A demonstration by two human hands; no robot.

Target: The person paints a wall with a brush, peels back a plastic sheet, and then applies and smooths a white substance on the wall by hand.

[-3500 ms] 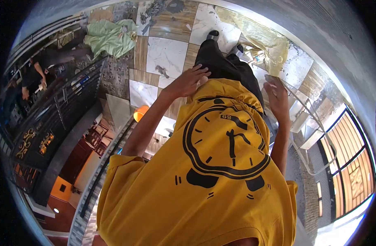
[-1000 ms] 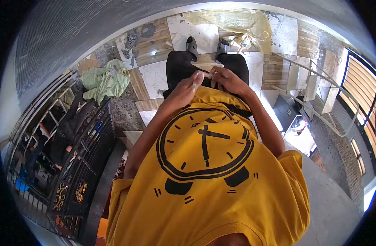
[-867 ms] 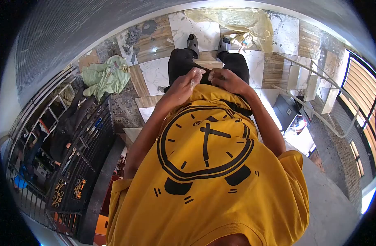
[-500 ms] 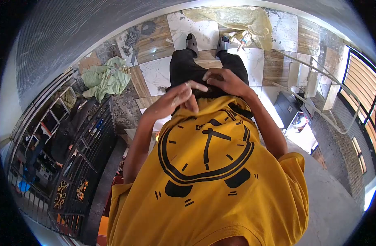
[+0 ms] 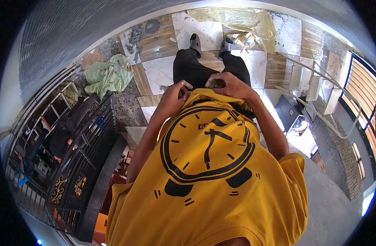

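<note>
A yellow T-shirt (image 5: pixel 196 176) with a black alarm-clock print fills the lower middle of the head view. Its front hem (image 5: pixel 212 95) is bunched up at my waist, above black trousers (image 5: pixel 192 67). My left hand (image 5: pixel 175 96) is closed at the left side of the hem, its fingers curled in and pale dust on them. On the other side my right hand (image 5: pixel 230 85) has bent fingers at the same hem, knuckles upward. The fingertips of both hands are partly hidden.
A pale green cloth (image 5: pixel 108 76) lies on the tiled floor at left, beside a black metal railing (image 5: pixel 89 143). A person in dark clothes (image 5: pixel 67 131) is beyond it. Right of me stands a metal stepladder (image 5: pixel 311 88) near a black box (image 5: pixel 288 110). A yellowish sheet (image 5: pixel 257 24) lies ahead.
Both hands have come down onto the shirt's hem from just above it, and their fingers have curled in. The view has shifted slightly. The person at left has moved.
</note>
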